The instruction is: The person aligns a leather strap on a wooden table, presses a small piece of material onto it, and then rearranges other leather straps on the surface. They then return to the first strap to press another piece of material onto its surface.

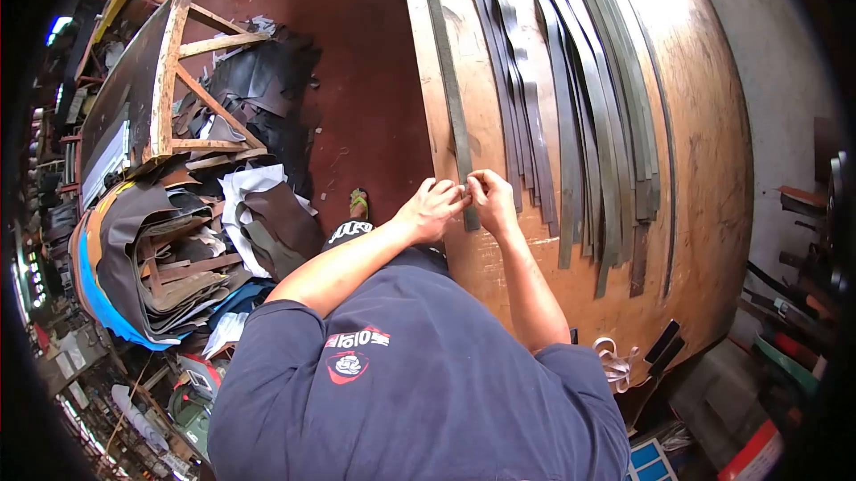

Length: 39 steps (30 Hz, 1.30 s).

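My left hand [432,209] and my right hand [493,201] meet over the near end of a long, dark leather strip [448,71] that lies along the table's left edge. The fingers of both hands are pinched close together, nearly touching. Something small and pale may show between the fingertips, but it is too small to name. The end of the strip sticks out just below the fingers. To the right of my right hand, several dark leather strips [571,106] lie lengthwise in loose bundles, their near ends uneven.
The wooden table [704,178] runs away from me on the right. A coil of pale cord [613,363] lies near its front edge. Left of me are a wooden frame [165,80], a heap of leather scraps [183,258] and more scraps on the red floor [366,80]. Another person's legs show far left.
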Each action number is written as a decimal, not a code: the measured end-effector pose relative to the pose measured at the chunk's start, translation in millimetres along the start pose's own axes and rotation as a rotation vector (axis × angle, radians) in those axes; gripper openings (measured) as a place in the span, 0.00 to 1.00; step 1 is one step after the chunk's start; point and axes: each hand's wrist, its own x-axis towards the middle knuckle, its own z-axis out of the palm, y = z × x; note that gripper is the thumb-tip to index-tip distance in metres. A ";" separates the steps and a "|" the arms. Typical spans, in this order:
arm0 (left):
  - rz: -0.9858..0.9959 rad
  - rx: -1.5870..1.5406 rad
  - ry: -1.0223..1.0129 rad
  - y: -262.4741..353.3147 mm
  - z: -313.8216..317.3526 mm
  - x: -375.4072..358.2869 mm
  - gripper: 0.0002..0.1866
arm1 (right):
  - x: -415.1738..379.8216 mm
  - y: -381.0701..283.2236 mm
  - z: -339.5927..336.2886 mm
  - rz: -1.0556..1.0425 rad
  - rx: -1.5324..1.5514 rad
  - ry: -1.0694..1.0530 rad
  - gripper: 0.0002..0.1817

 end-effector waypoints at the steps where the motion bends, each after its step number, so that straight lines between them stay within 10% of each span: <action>1: -0.003 -0.006 0.016 -0.4 2.5 -0.5 0.27 | -2.7 5.1 5.3 0.028 0.091 0.046 0.07; 28: -0.225 -0.217 0.301 -81.9 -2.8 22.3 0.15 | -10.3 24.2 28.9 0.255 0.264 0.266 0.06; 39: 0.154 0.015 -0.082 -129.7 -18.9 99.9 0.19 | -8.2 24.3 27.8 0.259 0.173 0.247 0.08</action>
